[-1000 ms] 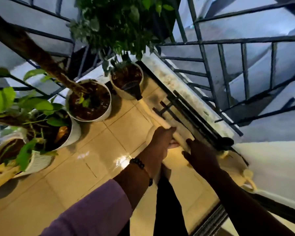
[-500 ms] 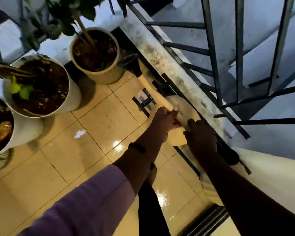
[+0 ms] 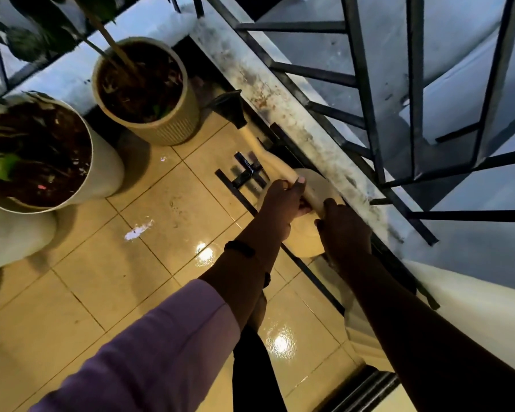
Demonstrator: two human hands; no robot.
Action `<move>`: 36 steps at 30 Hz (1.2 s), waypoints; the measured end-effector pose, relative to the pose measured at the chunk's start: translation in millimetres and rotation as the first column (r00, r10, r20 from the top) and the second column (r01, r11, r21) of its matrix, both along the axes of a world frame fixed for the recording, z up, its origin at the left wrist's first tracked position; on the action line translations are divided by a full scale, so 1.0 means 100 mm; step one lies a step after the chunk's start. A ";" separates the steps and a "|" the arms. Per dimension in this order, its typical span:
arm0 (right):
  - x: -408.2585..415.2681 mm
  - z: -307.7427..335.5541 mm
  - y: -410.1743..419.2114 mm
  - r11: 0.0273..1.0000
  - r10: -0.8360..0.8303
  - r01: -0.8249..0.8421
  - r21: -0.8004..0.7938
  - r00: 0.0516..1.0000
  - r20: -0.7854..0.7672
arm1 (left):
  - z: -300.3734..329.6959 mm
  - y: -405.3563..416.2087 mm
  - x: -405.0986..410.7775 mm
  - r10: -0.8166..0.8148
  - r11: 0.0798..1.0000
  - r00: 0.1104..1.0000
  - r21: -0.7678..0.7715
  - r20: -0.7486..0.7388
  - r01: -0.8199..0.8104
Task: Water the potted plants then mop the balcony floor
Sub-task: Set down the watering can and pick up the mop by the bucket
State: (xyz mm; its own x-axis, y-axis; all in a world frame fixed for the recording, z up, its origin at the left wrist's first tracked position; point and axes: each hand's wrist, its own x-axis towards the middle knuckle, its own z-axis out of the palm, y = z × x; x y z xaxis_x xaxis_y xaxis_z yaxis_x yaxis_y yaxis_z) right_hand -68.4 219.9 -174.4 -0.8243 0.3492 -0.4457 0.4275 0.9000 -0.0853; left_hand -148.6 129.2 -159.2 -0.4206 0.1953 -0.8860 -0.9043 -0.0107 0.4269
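A cream watering can (image 3: 305,237) with a long spout and a black nozzle (image 3: 230,110) lies low along the balcony ledge. Its nozzle ends just right of the ribbed beige pot (image 3: 173,129), which holds dark soil and a thin stem. My left hand (image 3: 283,200) grips the base of the spout. My right hand (image 3: 344,230) curls over the can's body, and whatever it grasps there is hidden. Two white pots stand to the left, a large one (image 3: 101,173) and another (image 3: 15,236) at the frame's edge.
A stained concrete ledge (image 3: 280,93) carries a dark metal railing (image 3: 366,114) along the right. A black metal frame (image 3: 244,173) lies on the glossy wet tiles (image 3: 107,278). A cream wall (image 3: 473,316) and a door track (image 3: 360,391) close the lower right.
The view has dropped lower and closer to the floor. The can's nozzle now sits lower beside the ribbed pot, and both hands keep their hold.
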 end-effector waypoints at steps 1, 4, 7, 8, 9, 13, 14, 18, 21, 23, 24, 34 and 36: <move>0.01 -0.01 0.00 1.000 -0.004 0.004 0.005 1.000 -0.006 | 0.00 0.01 -0.01 -0.009 1.000 1.000 0.001 -0.003 0.009; 0.03 -0.02 0.04 1.000 -0.013 0.013 -0.007 1.000 -0.016 | 0.00 0.01 -0.04 -0.045 0.999 0.999 -0.002 -0.017 0.045; 0.03 -0.03 0.08 0.998 -0.048 0.048 -0.041 0.999 0.003 | 0.04 0.00 -0.01 -0.074 0.997 0.997 0.017 -0.006 0.074; 0.03 -0.03 0.10 0.997 -0.065 0.065 -0.048 0.998 0.001 | 0.06 -0.01 0.00 -0.083 0.996 0.997 0.027 0.000 0.083; 0.01 -0.01 0.11 0.995 -0.082 0.082 -0.054 0.997 -0.004 | 0.07 -0.01 0.01 -0.094 0.995 0.996 0.029 -0.005 0.094; -0.02 0.13 -0.11 0.996 -0.067 0.065 -0.064 0.997 -0.028 | 0.11 -0.37 0.15 -0.089 0.996 0.996 0.022 0.002 0.089; -0.02 0.12 -0.10 0.996 -0.071 0.069 -0.057 0.997 -0.028 | 0.09 -0.41 0.20 -0.098 0.995 0.995 0.021 0.006 0.098; -0.03 0.11 -0.05 0.989 -0.138 0.137 -0.050 0.990 -0.016 | 0.05 -0.58 0.31 -0.099 0.994 0.994 0.039 0.043 0.097; 0.01 0.21 -0.15 0.990 -0.138 0.140 0.008 0.983 -0.118 | 0.02 -0.87 0.47 -0.119 0.991 0.993 -0.055 0.001 0.119; 0.09 0.32 -0.29 0.994 -0.057 0.072 0.082 0.982 -0.179 | 0.07 -1.10 0.63 -0.159 0.979 0.987 -0.128 -0.008 0.157; 0.15 0.40 -0.39 0.994 -0.002 0.023 0.110 0.983 -0.181 | 0.11 -1.23 0.73 -0.241 0.952 0.970 -0.202 -0.028 0.231; 0.87 1.60 -1.46 0.879 0.466 -0.450 -0.160 0.880 0.087 | 1.38 -2.81 1.65 -0.736 0.520 0.671 -0.560 0.088 0.645; 0.96 1.81 -1.70 0.823 0.552 -0.517 -0.235 0.826 0.114 | 1.69 -3.16 1.85 -0.693 0.560 0.720 -0.598 0.042 0.574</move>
State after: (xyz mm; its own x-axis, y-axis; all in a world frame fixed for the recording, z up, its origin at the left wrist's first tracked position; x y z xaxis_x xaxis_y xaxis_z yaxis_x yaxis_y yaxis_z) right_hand 27.2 49.8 7.0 -0.7619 -0.2277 -0.6064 -0.0933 0.9650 -0.2451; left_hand 36.7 -186.7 10.3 -0.5367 -0.0020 -0.8438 -0.4903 0.8146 0.3099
